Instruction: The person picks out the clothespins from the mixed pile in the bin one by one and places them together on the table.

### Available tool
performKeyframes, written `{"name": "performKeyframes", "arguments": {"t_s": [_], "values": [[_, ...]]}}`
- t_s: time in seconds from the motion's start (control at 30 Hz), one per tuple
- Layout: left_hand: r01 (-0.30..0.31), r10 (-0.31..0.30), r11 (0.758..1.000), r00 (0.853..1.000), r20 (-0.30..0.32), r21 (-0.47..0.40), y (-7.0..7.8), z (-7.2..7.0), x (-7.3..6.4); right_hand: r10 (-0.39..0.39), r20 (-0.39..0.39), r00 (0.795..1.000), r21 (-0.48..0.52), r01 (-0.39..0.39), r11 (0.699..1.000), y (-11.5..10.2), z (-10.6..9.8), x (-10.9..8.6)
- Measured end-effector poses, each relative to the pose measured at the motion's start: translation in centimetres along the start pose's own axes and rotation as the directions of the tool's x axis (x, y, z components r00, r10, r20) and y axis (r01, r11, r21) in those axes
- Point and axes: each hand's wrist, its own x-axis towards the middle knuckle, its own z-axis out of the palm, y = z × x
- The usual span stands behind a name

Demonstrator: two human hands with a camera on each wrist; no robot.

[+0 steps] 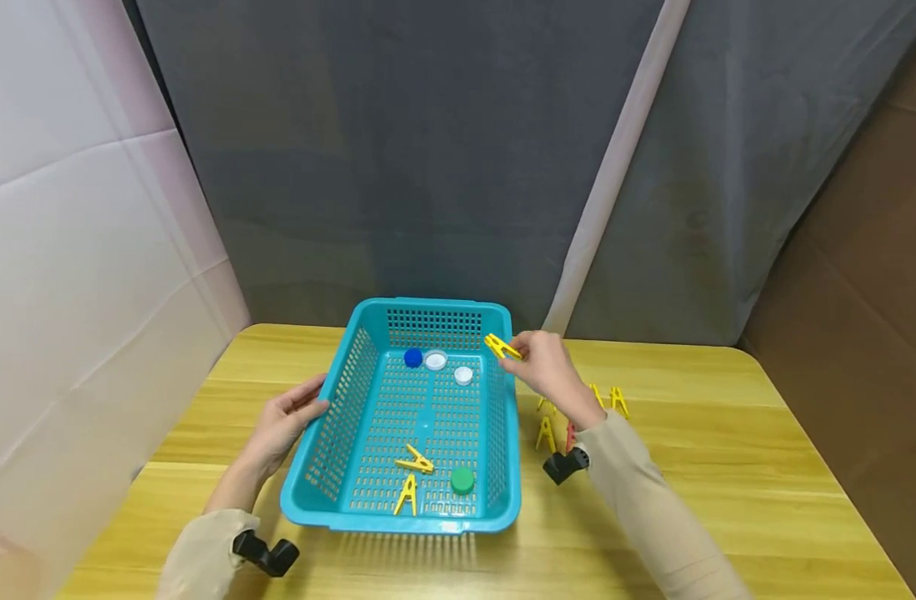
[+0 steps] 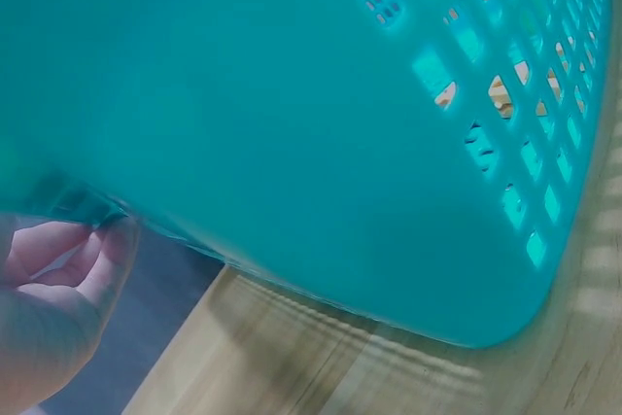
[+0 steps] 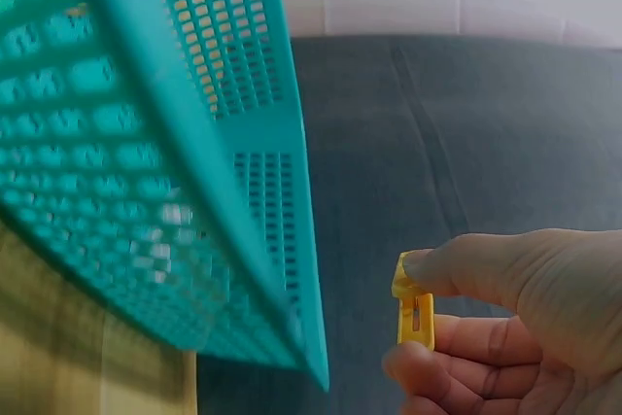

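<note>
A turquoise plastic basket (image 1: 425, 523) stands on the table, its far end away from me. My left hand (image 1: 283, 423) holds the left rim; in the left wrist view its thumb and fingers (image 2: 117, 250) pinch the basket's edge. Over the right rim, my right hand (image 1: 543, 367) pinches a yellow clothespin (image 1: 502, 346) between thumb and fingers, also plain in the right wrist view. Inside the basket lie a blue bottle cap (image 1: 413, 357), two white caps (image 1: 463, 376), a green cap (image 1: 463, 480) and two yellow clothespins (image 1: 407, 494).
Right of the basket, several yellow clothespins (image 1: 545, 433) and a red item (image 1: 570, 437), partly hidden by my right wrist, lie on the wooden table (image 1: 698, 450). A grey curtain (image 1: 397, 167) hangs behind the table, with a pale strip (image 1: 615, 167) slanting across it.
</note>
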Motion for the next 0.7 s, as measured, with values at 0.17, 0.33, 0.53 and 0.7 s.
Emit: {"name": "performKeyframes", "arguments": {"t_s": [0.17,0.33,0.53,0.7], "values": [[0.0,0.0,1.0,1.0,0.001,-0.002,-0.1,-0.2,0.0,0.042,-0.047,0.998,0.026,-0.041,0.999,2.0,-0.9,-1.2],[-0.004,0.004,1.0,1.0,0.003,-0.013,-0.1,-0.1,0.1,0.061,-0.09,0.994,0.002,-0.061,0.998,4.2,-1.9,-2.6],[0.001,-0.001,1.0,1.0,-0.002,-0.014,0.0,-0.1,0.1,0.098,-0.135,0.986,-0.034,-0.104,0.994,7.3,-2.8,-4.3],[0.011,-0.011,1.0,1.0,-0.004,-0.009,0.1,-0.1,0.1,0.126,-0.164,0.978,-0.076,-0.14,0.987,9.8,-2.9,-5.8]]}}
